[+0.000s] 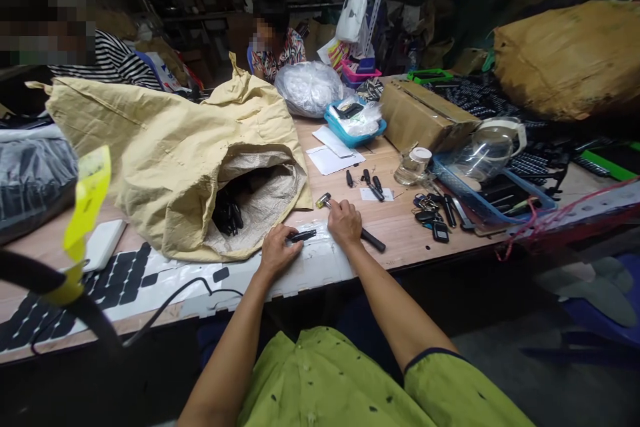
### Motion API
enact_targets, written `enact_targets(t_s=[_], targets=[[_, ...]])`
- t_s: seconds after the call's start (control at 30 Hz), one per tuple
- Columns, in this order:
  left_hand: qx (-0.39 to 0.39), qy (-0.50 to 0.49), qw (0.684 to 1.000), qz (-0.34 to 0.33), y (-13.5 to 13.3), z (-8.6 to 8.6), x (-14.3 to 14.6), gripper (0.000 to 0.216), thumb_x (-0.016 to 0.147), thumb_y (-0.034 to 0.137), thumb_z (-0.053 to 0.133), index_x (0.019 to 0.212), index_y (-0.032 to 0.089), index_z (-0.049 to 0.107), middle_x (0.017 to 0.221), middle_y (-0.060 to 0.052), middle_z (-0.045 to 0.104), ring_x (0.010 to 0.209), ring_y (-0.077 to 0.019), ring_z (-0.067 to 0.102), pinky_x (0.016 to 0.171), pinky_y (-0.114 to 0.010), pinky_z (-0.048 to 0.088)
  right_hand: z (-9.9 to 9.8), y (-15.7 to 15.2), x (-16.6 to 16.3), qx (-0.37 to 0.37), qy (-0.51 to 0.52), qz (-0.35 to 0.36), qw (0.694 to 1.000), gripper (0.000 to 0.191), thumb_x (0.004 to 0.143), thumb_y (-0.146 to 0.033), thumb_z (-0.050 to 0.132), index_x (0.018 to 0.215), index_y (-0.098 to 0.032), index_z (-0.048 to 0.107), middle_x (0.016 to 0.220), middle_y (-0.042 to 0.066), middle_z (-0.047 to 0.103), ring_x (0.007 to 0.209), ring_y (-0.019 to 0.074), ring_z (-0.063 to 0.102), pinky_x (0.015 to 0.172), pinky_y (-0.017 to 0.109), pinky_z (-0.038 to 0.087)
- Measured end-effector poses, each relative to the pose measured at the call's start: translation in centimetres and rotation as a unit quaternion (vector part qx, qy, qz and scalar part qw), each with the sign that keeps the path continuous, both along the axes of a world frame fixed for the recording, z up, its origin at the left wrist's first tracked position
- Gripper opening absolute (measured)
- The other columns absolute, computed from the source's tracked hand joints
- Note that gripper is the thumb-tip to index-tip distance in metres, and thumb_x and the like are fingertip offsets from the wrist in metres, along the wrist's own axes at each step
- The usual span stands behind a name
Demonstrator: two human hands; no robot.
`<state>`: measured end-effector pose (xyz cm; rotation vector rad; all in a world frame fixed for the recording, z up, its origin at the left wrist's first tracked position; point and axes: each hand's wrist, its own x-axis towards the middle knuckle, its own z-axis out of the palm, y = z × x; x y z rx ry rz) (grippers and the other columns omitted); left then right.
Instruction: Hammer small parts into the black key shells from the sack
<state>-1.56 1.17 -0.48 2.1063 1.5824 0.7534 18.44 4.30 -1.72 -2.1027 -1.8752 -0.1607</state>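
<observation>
My left hand (pixel 278 250) presses its fingers on a small black part (pixel 303 235) that lies on a white strip (pixel 320 260) at the table's front edge. My right hand (pixel 345 221) is closed round the handle of a small hammer (pixel 325 200); the hammer's metal head points left and its black handle end (pixel 374 240) sticks out to the right. Right behind my left hand lies an open tan sack (pixel 175 160), with several black parts (pixel 227 213) showing in its mouth.
Black tools (pixel 373 184), a glass jar (pixel 413 165), keys (pixel 433 217) and a blue tray (pixel 493 190) lie to the right. A cardboard box (pixel 425 113), a blue bin (pixel 355 121) and papers (pixel 333 157) sit farther back. Two people sit behind the table.
</observation>
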Motion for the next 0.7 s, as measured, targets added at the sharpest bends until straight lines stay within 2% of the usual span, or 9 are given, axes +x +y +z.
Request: enact_targets(t_s=[0.17, 0.3, 0.47, 0.57, 0.7], targets=[[-0.018, -0.005, 1.0, 0.004, 0.3, -0.4, 0.1, 0.012, 0.078, 0.025, 0.072, 0.089, 0.023, 0.073, 0.081, -0.001, 0.064, 0.084, -0.0202, 0.059, 0.079, -0.032, 0.045, 0.4, 0.2, 0.5, -0.017, 0.004, 0.003, 1.0, 0.035, 0.094, -0.022, 0.046, 0.123, -0.024, 0.064, 0.1, 0.01, 0.06, 0.092, 0.0223, 0.051, 0.071, 0.031, 0.035], [-0.026, -0.015, 1.0, -0.007, 0.4, -0.7, 0.1, 0.014, 0.081, 0.024, 0.071, 0.094, 0.025, 0.075, 0.084, -0.002, 0.065, 0.088, -0.0206, 0.06, 0.082, -0.033, 0.046, 1.0, 0.0, 1.3, -0.02, 0.065, 0.026, 0.997, 0.035, 0.093, -0.02, 0.047, 0.122, -0.025, 0.067, 0.1, 0.008, 0.063, 0.09, 0.0203, 0.056, 0.072, 0.029, 0.04], [-0.023, -0.025, 0.999, -0.011, 0.4, -1.0, 0.4, 0.017, 0.082, 0.024, 0.07, 0.099, 0.026, 0.075, 0.089, -0.002, 0.066, 0.09, -0.0206, 0.061, 0.084, -0.033, 0.046, 1.3, -3.1, 1.4, 0.052, 0.204, 0.127, 0.969, 0.037, 0.095, -0.021, 0.041, 0.12, -0.023, 0.067, 0.106, 0.007, 0.068, 0.095, 0.018, 0.062, 0.082, 0.028, 0.048], [-0.028, -0.026, 0.999, -0.003, 0.4, -0.9, 0.5, 0.016, 0.081, 0.023, 0.072, 0.097, 0.024, 0.074, 0.089, -0.003, 0.067, 0.088, -0.0204, 0.061, 0.083, -0.033, 0.045, 1.2, -5.3, 0.6, 0.051, 0.253, 0.195, 0.946, 0.034, 0.094, -0.024, 0.044, 0.118, -0.023, 0.069, 0.102, 0.006, 0.071, 0.095, 0.0173, 0.065, 0.086, 0.028, 0.051], [-0.025, -0.025, 0.999, -0.01, 0.2, -0.6, 0.6, 0.011, 0.082, 0.023, 0.069, 0.093, 0.024, 0.074, 0.087, -0.003, 0.066, 0.089, -0.0207, 0.06, 0.083, -0.034, 0.045, 1.0, -6.6, -0.3, 0.047, 0.271, 0.217, 0.937, 0.034, 0.094, -0.025, 0.044, 0.117, -0.025, 0.069, 0.105, 0.006, 0.072, 0.097, 0.0172, 0.067, 0.088, 0.029, 0.053]])
